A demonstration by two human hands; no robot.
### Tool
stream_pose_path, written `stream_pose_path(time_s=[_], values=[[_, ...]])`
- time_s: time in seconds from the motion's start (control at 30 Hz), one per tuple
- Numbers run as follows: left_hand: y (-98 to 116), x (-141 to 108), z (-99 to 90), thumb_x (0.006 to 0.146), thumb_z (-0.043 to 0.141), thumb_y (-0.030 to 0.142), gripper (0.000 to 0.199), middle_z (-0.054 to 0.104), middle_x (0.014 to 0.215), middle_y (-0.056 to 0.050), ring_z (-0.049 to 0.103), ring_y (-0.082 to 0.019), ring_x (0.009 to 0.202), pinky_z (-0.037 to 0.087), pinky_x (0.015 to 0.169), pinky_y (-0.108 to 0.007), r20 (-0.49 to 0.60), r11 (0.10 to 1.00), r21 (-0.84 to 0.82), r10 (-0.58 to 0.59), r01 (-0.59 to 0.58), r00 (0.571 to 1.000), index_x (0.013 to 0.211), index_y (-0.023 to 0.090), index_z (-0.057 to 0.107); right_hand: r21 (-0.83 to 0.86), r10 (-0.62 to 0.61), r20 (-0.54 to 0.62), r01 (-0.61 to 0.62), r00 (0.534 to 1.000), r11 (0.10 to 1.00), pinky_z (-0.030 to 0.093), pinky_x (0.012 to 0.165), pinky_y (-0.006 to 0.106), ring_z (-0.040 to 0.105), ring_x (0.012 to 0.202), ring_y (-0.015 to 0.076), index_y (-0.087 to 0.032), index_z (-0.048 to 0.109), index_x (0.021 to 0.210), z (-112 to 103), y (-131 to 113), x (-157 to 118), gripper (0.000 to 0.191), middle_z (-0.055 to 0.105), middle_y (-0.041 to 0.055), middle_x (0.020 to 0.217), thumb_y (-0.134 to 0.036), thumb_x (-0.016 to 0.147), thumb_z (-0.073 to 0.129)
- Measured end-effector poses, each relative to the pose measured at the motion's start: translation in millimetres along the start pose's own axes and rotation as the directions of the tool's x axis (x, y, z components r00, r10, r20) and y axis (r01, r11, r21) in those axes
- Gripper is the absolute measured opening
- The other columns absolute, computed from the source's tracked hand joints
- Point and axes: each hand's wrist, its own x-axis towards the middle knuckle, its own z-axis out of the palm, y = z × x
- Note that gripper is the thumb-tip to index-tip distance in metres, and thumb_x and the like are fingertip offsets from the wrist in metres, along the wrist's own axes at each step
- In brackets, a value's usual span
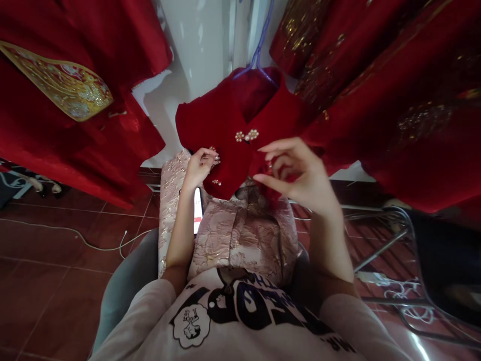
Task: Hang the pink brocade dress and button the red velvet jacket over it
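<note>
A dark red, V-necked garment [225, 123] hangs in front of me on a purple hanger [257, 55]. Pearl-beaded flower ornaments [247, 136] sit below its neckline, and a smaller beaded piece [217, 182] lies lower on the left. My left hand [201, 164] is closed in a pinch at the garment's left side, beside another beaded ornament partly hidden by the fingers. Slightly blurred, my right hand [295, 170] is raised before the garment's right side. Its thumb and index finger are spread apart, the other fingers curled, and nothing shows between them.
Pink-gold brocade fabric [214, 235] covers my lap, with a lit phone [197, 213] by my left forearm. Red embroidered garments hang at left [124, 115] and right [376, 95]. A black chair [443, 260] stands right; a white cable [93, 244] crosses the tiled floor.
</note>
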Motion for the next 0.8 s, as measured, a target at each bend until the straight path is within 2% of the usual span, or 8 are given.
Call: stream_pose_path(time_s=[0.13, 0.27, 0.4, 0.57, 0.8], values=[[3.0, 0.1, -2.0, 0.085, 0.052, 0.001, 0.02, 0.074, 0.091, -0.004, 0.071, -0.01, 0.079, 0.059, 0.075, -0.021, -0.006, 0.999, 0.05, 0.014, -0.013, 1.0, 0.088, 0.016, 0.065, 0.005, 0.067, 0.145, -0.068, 0.987, 0.998, 0.049, 0.054, 0.022, 0.057, 0.062, 0.0053, -0.023, 0.063, 0.117, 33.7, 24.2, 17.6, 0.04, 0.061, 0.0003, 0.104, -0.031, 0.082, 0.082], [2.2, 0.1, -4.6, 0.087, 0.051, 0.004, 0.021, 0.076, 0.095, -0.003, 0.072, -0.01, 0.082, 0.061, 0.082, -0.023, -0.011, 0.999, 0.027, 0.031, -0.031, 0.999, 0.09, 0.017, 0.067, -0.038, 0.152, 0.016, -0.151, 0.988, 0.988, 0.055, 0.061, 0.023, 0.063, 0.074, 0.011, -0.021, 0.063, 0.109, 67.4, 64.8, 44.2, 0.03, 0.064, 0.0029, 0.104, -0.026, 0.083, 0.077], [-1.1, 0.2, -5.8, 0.087, 0.055, 0.008, 0.018, 0.078, 0.1, -0.005, 0.074, -0.01, 0.086, 0.061, 0.086, -0.024, -0.006, 0.997, 0.032, 0.076, -0.076, 0.997, 0.092, 0.018, 0.07, -0.026, 0.275, -0.059, -0.277, 0.96, 0.961, 0.06, 0.061, 0.025, 0.067, 0.079, 0.0142, -0.021, 0.06, 0.112, 91.2, 86.6, 57.3, 0.032, 0.063, 0.0069, 0.113, -0.025, 0.083, 0.074], [-0.9, -1.5, -7.1, 0.087, 0.061, 0.012, 0.014, 0.079, 0.1, -0.006, 0.074, -0.012, 0.087, 0.061, 0.082, -0.025, -0.028, 0.986, 0.109, 0.132, -0.128, 0.991, 0.094, 0.017, 0.073, 0.023, 0.275, -0.063, -0.274, 0.959, 0.961, 0.065, 0.078, 0.027, 0.069, 0.095, 0.0163, -0.02, 0.056, 0.119, 106.8, 93.7, 57.4, 0.029, 0.059, 0.01, 0.123, -0.019, 0.091, 0.06], [1.1, -5.5, -3.4, 0.079, 0.075, 0.014, 0.017, 0.08, 0.099, -0.007, 0.075, -0.015, 0.088, 0.062, 0.088, -0.031, -0.043, 0.976, 0.107, 0.193, -0.188, 0.98, 0.095, 0.015, 0.074, -0.02, 0.256, -0.125, -0.261, 0.959, 0.965, 0.064, 0.083, 0.029, 0.067, 0.106, 0.0192, -0.022, 0.058, 0.115, 109.8, 95.6, 58.5, 0.024, 0.063, 0.0075, 0.115, -0.019, 0.091, 0.059]])
